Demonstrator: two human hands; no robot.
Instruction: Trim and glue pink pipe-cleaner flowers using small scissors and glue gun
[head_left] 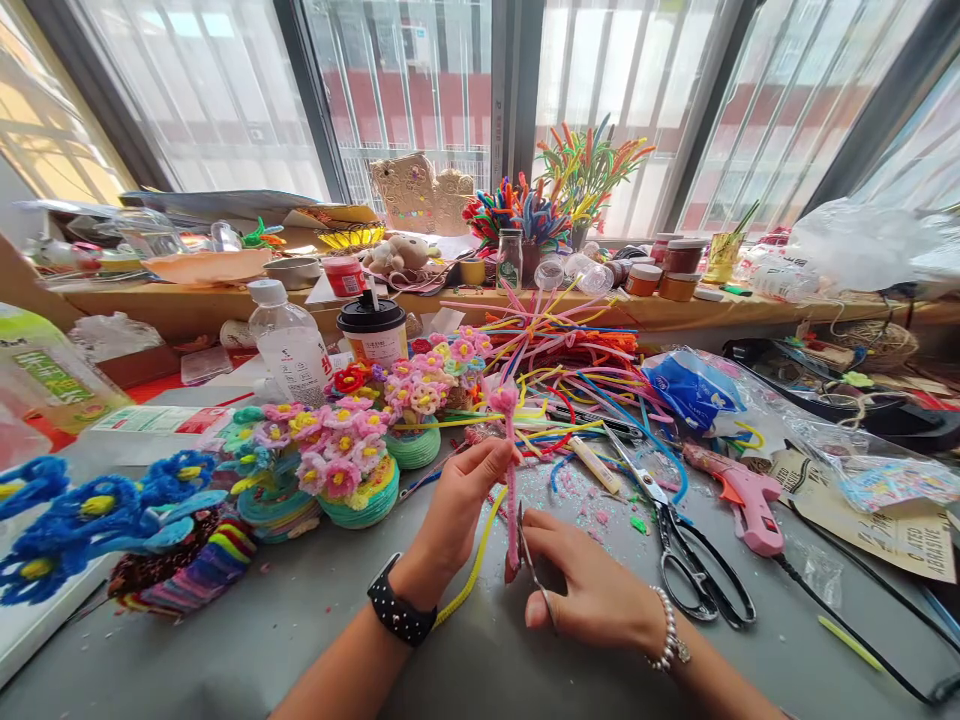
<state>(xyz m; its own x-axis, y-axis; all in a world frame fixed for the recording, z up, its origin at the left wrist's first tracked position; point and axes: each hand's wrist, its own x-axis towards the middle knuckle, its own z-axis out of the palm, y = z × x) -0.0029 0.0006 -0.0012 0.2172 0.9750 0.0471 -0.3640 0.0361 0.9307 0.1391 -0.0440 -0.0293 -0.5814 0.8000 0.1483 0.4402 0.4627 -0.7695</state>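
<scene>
Pinched between the thumb and fingers of my left hand (pixel 457 505) is a pink pipe cleaner (pixel 511 500), held upright with a bunched, looped top. My right hand (pixel 592 590) is closed around small metal scissors (pixel 527 552), whose blades lie alongside the lower part of the stem. Whether the blades touch it, I cannot tell. A yellow pipe cleaner (pixel 480 560) curves behind my left wrist. Left of my hands stand pipe-cleaner flowers: pink ones (pixel 349 455) in a round teal base (pixel 367 500), and blue ones (pixel 97 505) in a striped base (pixel 199 565).
Large black-handled scissors (pixel 679 545), a pink glue gun (pixel 750 500) with its cord and a glue stick (pixel 595 465) lie to the right. Behind are loose pipe cleaners (pixel 570 345), a lidded cup (pixel 373 330) and a plastic bottle (pixel 285 340). Jars (pixel 684 262) line the windowsill.
</scene>
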